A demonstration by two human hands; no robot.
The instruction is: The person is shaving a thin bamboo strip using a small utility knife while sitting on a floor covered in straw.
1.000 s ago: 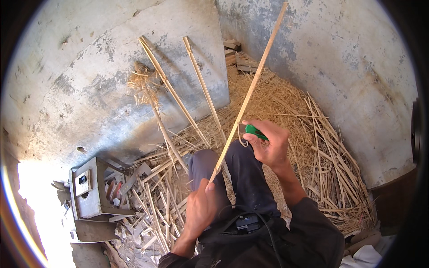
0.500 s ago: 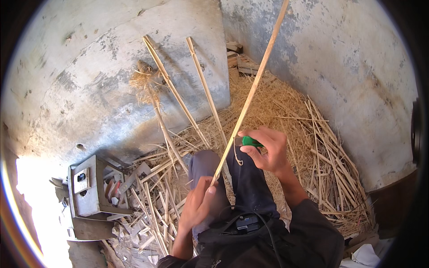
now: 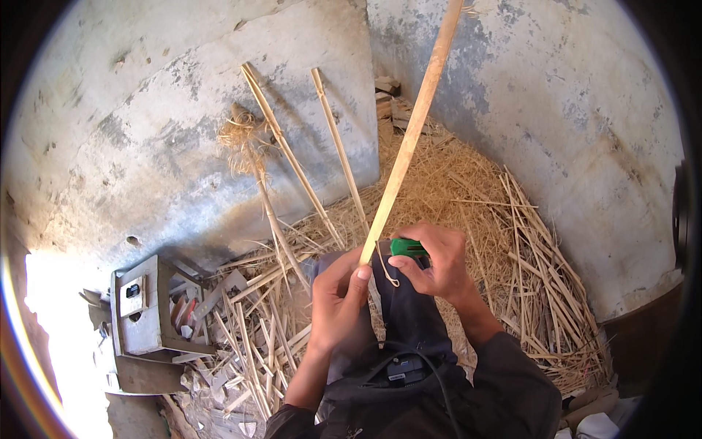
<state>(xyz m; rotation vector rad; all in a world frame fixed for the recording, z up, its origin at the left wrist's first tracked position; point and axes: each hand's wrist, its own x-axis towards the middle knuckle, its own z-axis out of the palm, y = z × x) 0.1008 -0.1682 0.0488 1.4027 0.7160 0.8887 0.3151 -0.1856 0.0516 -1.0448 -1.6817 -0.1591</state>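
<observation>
A long pale bamboo strip (image 3: pixel 407 146) slants from near my knees up past the top of the view. My left hand (image 3: pixel 338 301) pinches its lower end between thumb and fingers. In my right hand (image 3: pixel 442 265) is a small green-handled knife (image 3: pixel 407 248), gripped between thumb and fingers. Its short blade meets the strip's right edge, just above my left hand, though the blade itself is partly hidden. A thin curled shaving (image 3: pixel 387 271) hangs there over my dark trousers.
Shavings (image 3: pixel 457 172) cover the floor ahead, with a heap of split strips (image 3: pixel 545 285) at right. Two bamboo lengths (image 3: pixel 338 146) and a frayed stick (image 3: pixel 267 201) lean on the left wall. A worn wooden box (image 3: pixel 140 311) and scraps (image 3: pixel 252 351) are at left.
My left hand has moved up and forward with the strip, closer to the knife. The strip has turned its broad face more toward me. The knife sits slightly lower, and the shaving hangs lower.
</observation>
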